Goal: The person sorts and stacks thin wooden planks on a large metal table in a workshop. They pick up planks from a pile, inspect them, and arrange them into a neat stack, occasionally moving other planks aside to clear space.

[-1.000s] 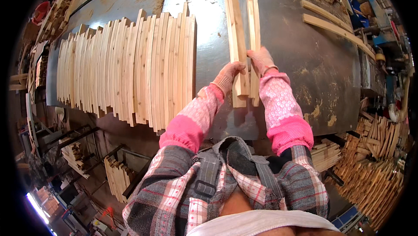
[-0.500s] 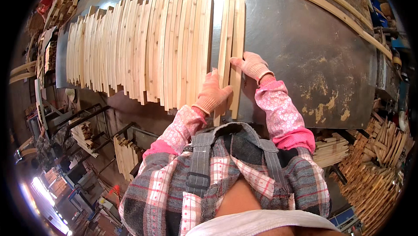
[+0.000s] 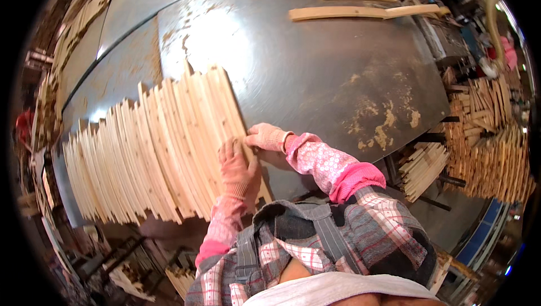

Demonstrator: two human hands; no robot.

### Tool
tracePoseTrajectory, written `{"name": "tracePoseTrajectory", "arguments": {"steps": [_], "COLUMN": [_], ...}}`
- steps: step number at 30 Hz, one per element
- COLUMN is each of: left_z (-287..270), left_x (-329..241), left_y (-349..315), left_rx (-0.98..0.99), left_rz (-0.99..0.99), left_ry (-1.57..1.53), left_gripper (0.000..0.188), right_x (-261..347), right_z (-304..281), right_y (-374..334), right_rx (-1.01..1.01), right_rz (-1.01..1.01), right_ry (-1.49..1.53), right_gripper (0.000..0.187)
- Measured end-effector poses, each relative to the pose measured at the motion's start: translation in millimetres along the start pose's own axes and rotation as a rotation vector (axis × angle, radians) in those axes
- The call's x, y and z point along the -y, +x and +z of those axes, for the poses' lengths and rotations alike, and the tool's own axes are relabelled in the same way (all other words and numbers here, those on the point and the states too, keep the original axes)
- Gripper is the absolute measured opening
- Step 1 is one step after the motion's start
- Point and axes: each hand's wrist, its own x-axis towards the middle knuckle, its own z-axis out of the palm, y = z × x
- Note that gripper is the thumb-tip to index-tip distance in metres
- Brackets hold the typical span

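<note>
A long row of pale wooden strips lies side by side on a dark metal tabletop. At its right end my gloved left hand lies over the outermost strips, fingers stretched out and thumb apart. Beside it my gloved right hand is at the right edge of the end strip, its fingers bent and pressed together on that strip. The end strip's lower part runs under my left hand and shows again near my apron. Both gloves are pinkish knit, with pink patterned sleeves above them.
Curved wooden pieces lie at the table's far right. Sawdust patches mark the metal tabletop. Stacks of wood strips stand off the right edge, with a smaller bundle below the tabletop. A seam crosses the table's far left.
The separate strips at the right have been brought left against the row, closing the gap. Both hands moved with them. The head view has turned, so the row appears lower and further left.
</note>
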Motion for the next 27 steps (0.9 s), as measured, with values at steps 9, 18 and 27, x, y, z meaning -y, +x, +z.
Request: {"name": "tracePoseTrajectory", "arguments": {"steps": [9,18,27], "left_z": [11,146,152], "left_x": [-49,-160,-198], "left_y": [130,412,489], "left_rx": [-0.083,0.093,0.408], "left_rz": [0.085,0.21,0.117], "left_ry": [-0.134,0.248,-0.087], "left_gripper": [0.064,0.079,0.044], "right_x": [-89,-239,-311], "right_z": [-203,-390,-498], "right_y": [0,-35,-24], "right_rx": [-0.502,-0.712,-0.632], "right_rz": [0.173,0.091,-0.176], "right_ry": [-0.174,1.053,1.432], "right_gripper": [0.053,0.006,0.007]}}
